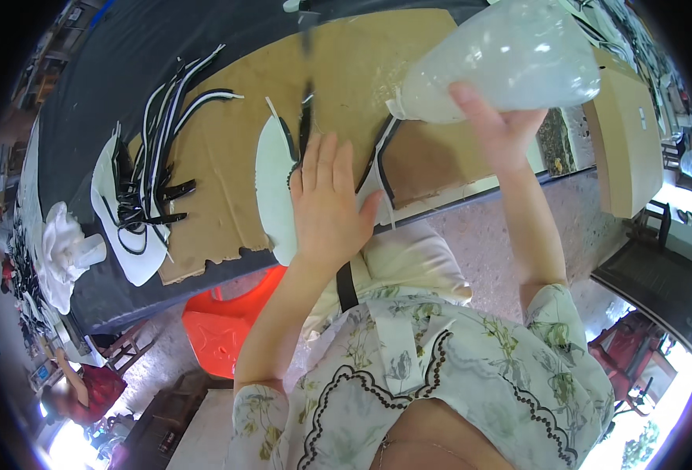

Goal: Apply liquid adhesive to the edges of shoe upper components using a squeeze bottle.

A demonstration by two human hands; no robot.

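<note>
My left hand (326, 196) lies flat, fingers stretched and side by side, over pale cut pieces on brown cardboard (236, 149). Left of it shows a pale, leaf-shaped piece (274, 184) with a dark edge. A thin black strip (305, 117), blurred further up, runs away from the fingertips. By the thumb, another pale piece (372, 188) has dark strips along its sides. In my right hand (506, 133) is a large translucent plastic bottle (510, 55), tipped so its narrow mouth points left above the cardboard. The fingers behind the bottle are hidden.
A bundle of black and white strips (154, 157) rests over a white piece (130, 251) on the left. Beyond it is crumpled white plastic (68, 251). A cardboard box (624, 141) stands at right. A red stool (224, 321) is under the table edge; another person (87, 388) sits far left.
</note>
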